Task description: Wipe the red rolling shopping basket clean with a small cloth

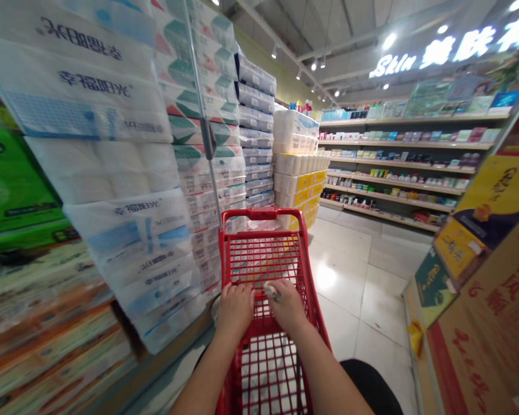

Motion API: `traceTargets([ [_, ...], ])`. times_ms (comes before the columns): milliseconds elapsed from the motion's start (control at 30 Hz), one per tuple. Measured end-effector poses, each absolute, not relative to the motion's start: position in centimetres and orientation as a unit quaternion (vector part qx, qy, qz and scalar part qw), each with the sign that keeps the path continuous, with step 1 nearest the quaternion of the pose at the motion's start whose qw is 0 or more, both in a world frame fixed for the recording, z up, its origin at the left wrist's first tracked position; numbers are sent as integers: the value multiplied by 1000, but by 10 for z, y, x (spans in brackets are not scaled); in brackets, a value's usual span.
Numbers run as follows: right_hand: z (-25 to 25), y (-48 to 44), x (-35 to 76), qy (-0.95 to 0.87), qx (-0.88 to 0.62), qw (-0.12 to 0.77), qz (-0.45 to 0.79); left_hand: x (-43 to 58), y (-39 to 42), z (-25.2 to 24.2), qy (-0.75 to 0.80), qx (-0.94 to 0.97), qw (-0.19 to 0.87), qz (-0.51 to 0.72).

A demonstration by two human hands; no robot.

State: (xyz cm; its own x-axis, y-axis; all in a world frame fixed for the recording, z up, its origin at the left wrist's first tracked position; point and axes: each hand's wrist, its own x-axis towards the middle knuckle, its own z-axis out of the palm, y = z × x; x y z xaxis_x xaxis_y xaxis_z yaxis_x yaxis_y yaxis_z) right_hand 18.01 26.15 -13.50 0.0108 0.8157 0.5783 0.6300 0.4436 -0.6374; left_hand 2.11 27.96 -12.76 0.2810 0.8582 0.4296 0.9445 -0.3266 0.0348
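Observation:
A red plastic shopping cart (pixel 259 253) stands in front of me in a shop aisle. My left hand (pixel 234 308) is closed over the cart's near rim, fingers curled on it. Beside it, my right hand (pixel 288 305) grips the same rim, and a small pale crumpled thing (pixel 271 291) shows between its fingers; I cannot make out what it is. The cart's basket looks bare apart from the mesh.
Tall stacks of wrapped toilet paper packs (pixel 125 173) crowd the left side, close to the cart. Cardboard boxes (pixel 480 323) line the right. Shelves of small products (pixel 398 167) run along the far wall. Pale tiled floor (pixel 363 282) stretches ahead and right.

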Motion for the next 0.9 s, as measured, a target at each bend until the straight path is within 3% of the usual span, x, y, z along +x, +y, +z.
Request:
traceTargets([
  [267, -136, 263, 181, -658, -538, 520, 85, 21, 279, -128, -569, -792, 112, -193],
  [433, -136, 261, 178, -712, -483, 492, 130, 21, 280, -127, -569, -793, 108, -191],
  [633, -140, 265, 181, -666, -527, 522, 78, 21, 280, -129, -569, -791, 115, -194],
  [800, -137, 260, 176, -726, -472, 483, 128, 20, 280, -129, -563, -795, 114, -195],
  [900, -137, 262, 178, -702, -491, 504, 106, 20, 280, -129, -562, -795, 117, -194],
])
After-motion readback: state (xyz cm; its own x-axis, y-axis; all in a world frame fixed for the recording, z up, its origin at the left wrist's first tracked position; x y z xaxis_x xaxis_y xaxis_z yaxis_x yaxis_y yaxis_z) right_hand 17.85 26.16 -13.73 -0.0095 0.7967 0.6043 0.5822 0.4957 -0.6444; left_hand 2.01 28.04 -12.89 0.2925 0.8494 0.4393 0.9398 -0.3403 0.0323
